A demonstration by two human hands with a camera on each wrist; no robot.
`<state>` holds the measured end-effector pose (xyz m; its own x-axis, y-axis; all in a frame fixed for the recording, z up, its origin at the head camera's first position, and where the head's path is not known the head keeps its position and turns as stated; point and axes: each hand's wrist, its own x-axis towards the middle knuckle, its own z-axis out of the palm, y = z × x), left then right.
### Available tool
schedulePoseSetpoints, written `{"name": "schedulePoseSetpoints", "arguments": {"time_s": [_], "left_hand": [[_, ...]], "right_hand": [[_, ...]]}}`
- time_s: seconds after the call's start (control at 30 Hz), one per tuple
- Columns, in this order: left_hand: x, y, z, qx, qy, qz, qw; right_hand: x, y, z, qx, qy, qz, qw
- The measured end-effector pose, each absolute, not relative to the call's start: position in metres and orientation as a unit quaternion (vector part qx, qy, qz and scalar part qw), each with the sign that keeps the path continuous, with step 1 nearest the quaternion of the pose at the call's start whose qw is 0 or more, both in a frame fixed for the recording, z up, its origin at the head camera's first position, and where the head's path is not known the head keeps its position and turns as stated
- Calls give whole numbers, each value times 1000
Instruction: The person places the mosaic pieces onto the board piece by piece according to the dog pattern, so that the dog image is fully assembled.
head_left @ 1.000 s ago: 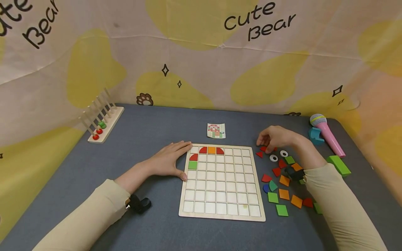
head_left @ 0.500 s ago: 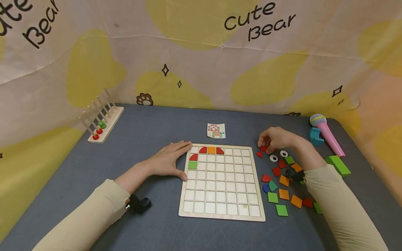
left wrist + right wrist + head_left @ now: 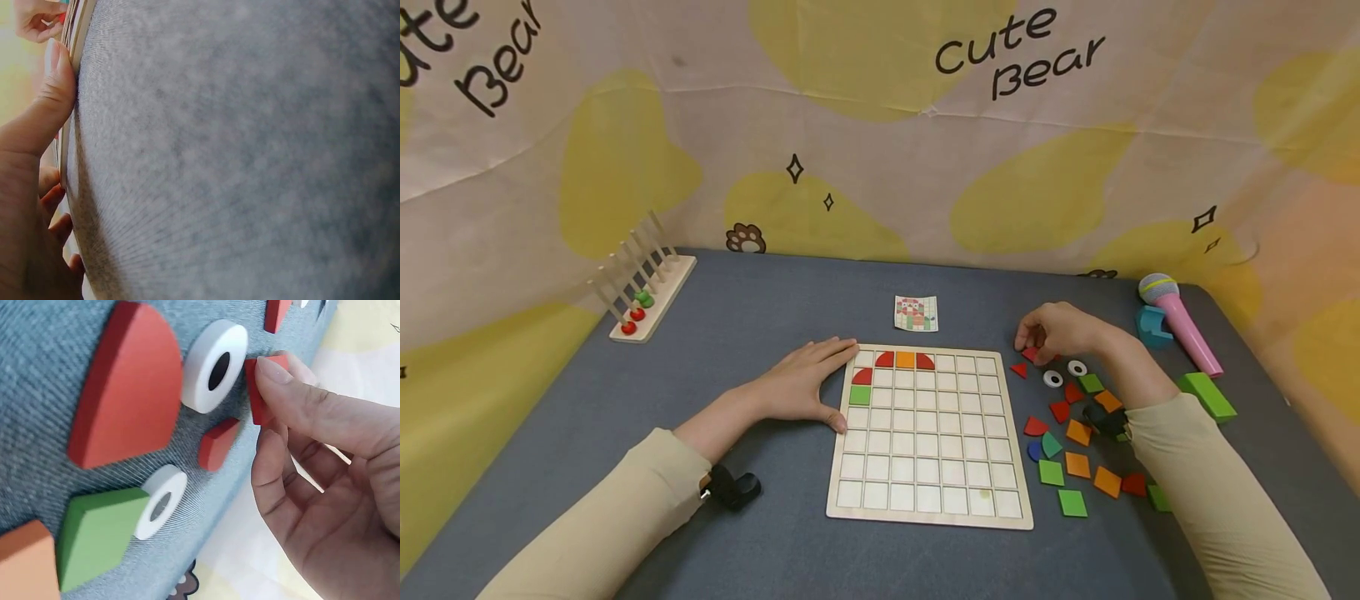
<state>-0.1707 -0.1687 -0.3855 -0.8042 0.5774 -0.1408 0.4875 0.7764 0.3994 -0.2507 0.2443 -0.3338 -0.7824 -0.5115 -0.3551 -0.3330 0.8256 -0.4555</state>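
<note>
I had the right hand (image 3: 1060,330) pinching a red piece (image 3: 253,394) between thumb and fingers, near two white eye discs (image 3: 1053,378), right of the gridded board (image 3: 927,447). The left hand (image 3: 797,379) lay with thumb and fingers spread wide against the board's left edge; five coloured pieces (image 3: 906,359) sat in its upper-left cells.

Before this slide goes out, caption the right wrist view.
Right hand pinches a red piece, with white eye-like discs, more red pieces, a green piece and an orange piece nearby.
</note>
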Motion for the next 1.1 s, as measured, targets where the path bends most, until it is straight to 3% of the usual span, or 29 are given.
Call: {"name": "schedulePoseSetpoints", "arguments": {"time_s": [0.63,1.1], "left_hand": [[-170,-171,-385,281,934,175,133],[-171,-170,-386,282,935,169,134]], "right_hand": [[-233,209,-326,-295,910,-237,168],[-212,158,-337,-308,870,-340,179]]}}
